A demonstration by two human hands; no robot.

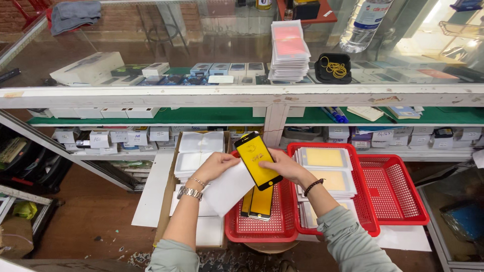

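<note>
**Over the red baskets: protector half out of its sleeve, thin grip on both**

Above the left basket (262,226), both hands meet at one yellow screen protector (258,160) with a black border. Right hand (286,166) pinches its right edge, fingers closed narrow on it. Left hand (214,166) holds a white sleeve (228,189) at its upper corner, closed on it; the sleeve's upper right edge meets the protector's lower left. Whether the protector's lower end sits inside the sleeve or just against it, I cannot tell.

Surroundings: more yellow protectors (257,204) stand on edge in the left basket, directly below. Middle basket (370,221) holds stacked packs (325,174) with yellow faces. Right basket (398,194) looks empty. A cardboard box (169,201) with white sleeves lies to the left. Glass counter (242,93) behind.

Risks, as judged:
- Edge pinch is slight. A slip drops the protector onto the upright ones below; thin glass on glass edges could chip or crack.
- Sleeve is held at one corner only and hangs limp. If its mouth folds, the protector's corner may catch and flex.
- Fingers near the yellow face could leave smudges.
- Right forearm crosses close over the middle stack; a nudge could slide the top packs.
</note>
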